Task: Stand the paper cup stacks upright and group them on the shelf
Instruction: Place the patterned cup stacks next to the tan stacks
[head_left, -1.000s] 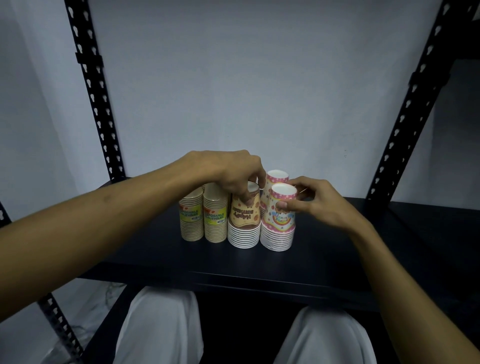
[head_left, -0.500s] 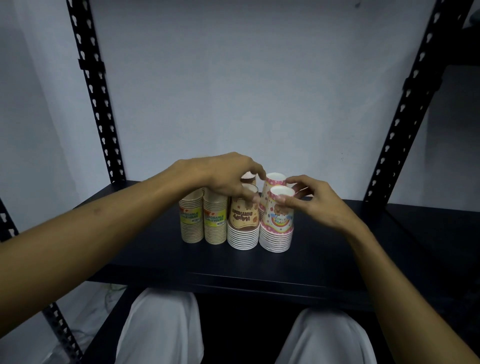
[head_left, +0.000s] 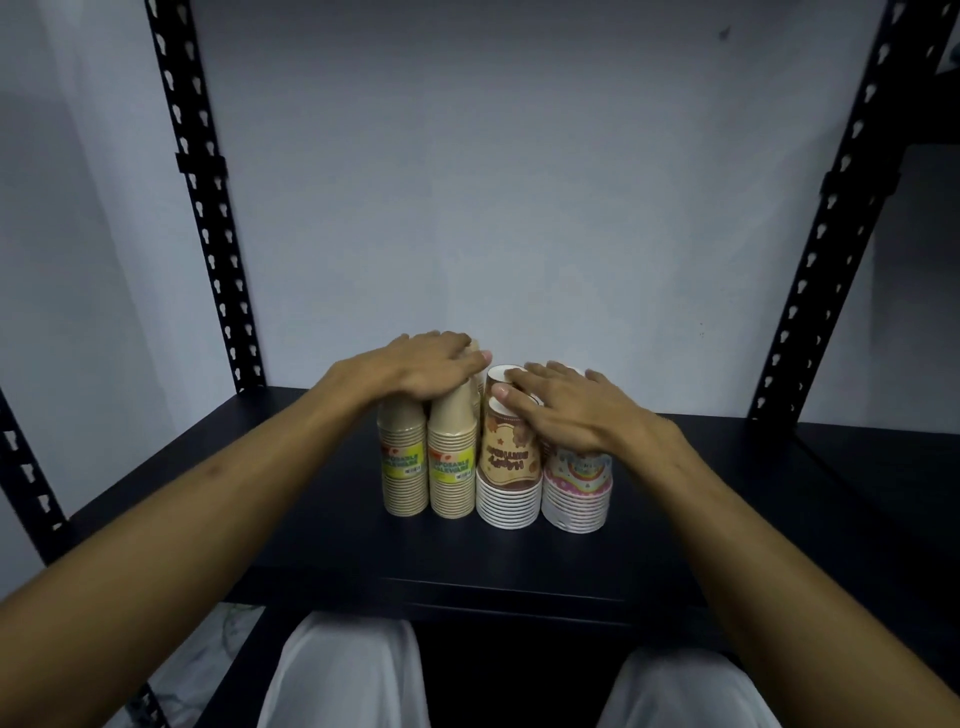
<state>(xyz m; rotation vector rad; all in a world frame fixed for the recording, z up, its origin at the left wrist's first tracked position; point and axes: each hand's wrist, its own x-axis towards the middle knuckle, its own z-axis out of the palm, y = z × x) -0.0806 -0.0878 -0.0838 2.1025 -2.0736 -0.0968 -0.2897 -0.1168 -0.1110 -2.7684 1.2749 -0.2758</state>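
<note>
Paper cup stacks are standing rims-down in a tight cluster at the middle of the black shelf (head_left: 727, 519): two kraft stacks (head_left: 427, 467) at 9 o'clock, the brown birthday stack (head_left: 508, 467) and pink rainbow stack (head_left: 576, 493) at 3 o'clock. The left hand (head_left: 415, 369) is lying flat-fingered on the kraft tops, the right hand (head_left: 566, 410) flat over the printed tops, gripping nothing. Every long axis is running vertical, directly beneath the palms.

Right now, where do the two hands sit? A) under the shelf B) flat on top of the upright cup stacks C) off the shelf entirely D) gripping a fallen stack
B: the left hand and right hand lie palm-down over the upright stacks' tops.
</note>
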